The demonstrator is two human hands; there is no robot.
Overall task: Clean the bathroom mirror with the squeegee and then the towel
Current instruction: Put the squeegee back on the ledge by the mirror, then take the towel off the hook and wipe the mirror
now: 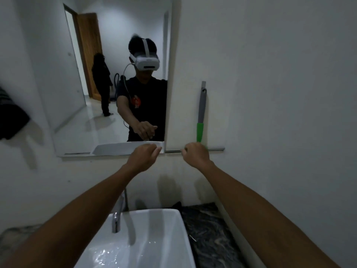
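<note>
The mirror hangs on the white wall above the basin. To its right a squeegee rests upright against the wall, its grey and green handle pointing up and its blade lying level with the mirror's bottom edge. My right hand is curled around the squeegee where the green grip meets the blade. My left hand hovers at the mirror's lower right corner, fingers loosely bent and holding nothing. A dark cloth hangs on the wall at the far left.
A white basin with a chrome tap sits directly below my arms. Dark marble counter runs to the basin's right. The mirror reflects me, an open wooden door and another person standing behind.
</note>
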